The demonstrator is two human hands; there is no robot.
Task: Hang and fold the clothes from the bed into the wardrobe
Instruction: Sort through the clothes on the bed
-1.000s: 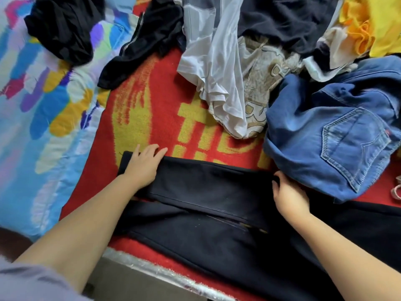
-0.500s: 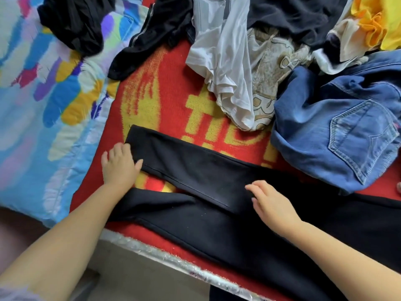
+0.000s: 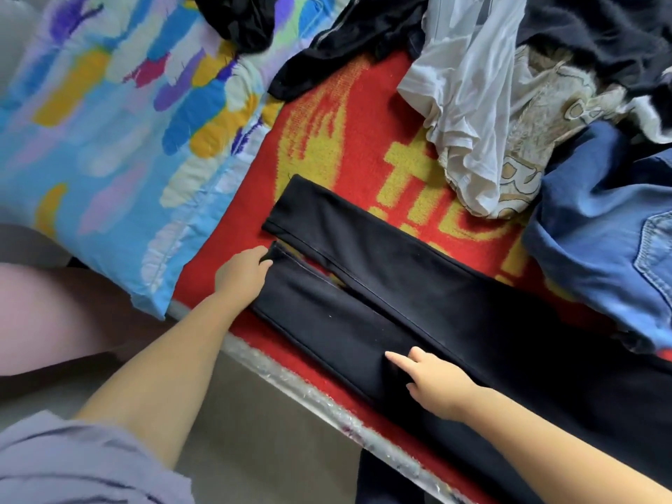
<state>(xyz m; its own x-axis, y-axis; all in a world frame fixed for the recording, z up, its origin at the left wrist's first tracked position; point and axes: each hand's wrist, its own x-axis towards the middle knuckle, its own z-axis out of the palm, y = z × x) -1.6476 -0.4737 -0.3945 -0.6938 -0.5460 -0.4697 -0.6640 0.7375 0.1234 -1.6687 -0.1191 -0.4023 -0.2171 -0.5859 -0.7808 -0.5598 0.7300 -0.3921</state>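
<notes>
From the head camera, a pair of black trousers [image 3: 418, 285] lies flat along the near edge of the bed [image 3: 327, 114], on its red and yellow blanket, the two legs side by side and slightly apart at the cuffs; the left hand [image 3: 242, 272] sits at the cuff of the nearer leg, its fingertips curled onto the hem as if pinching it, though how firmly I cannot tell; the right hand [image 3: 436, 380] rests further up the same leg, fingers straight and spread, pressing the cloth flat; behind the trousers a heap of clothes waits, among them blue jeans [image 3: 600, 241], a white top [image 3: 469, 103] and dark garments at the top of the frame; a patterned quilt [image 3: 109, 121] lies to the left; no wardrobe is in view. The step in hand looks like the smoothing and aligning of the legs before a fold; the next move probably calls for bringing one leg squarely over the other, cuffs matched, then folding lengthwise while the right hand holds the crease; most of the pile is not yet dealt with.
</notes>
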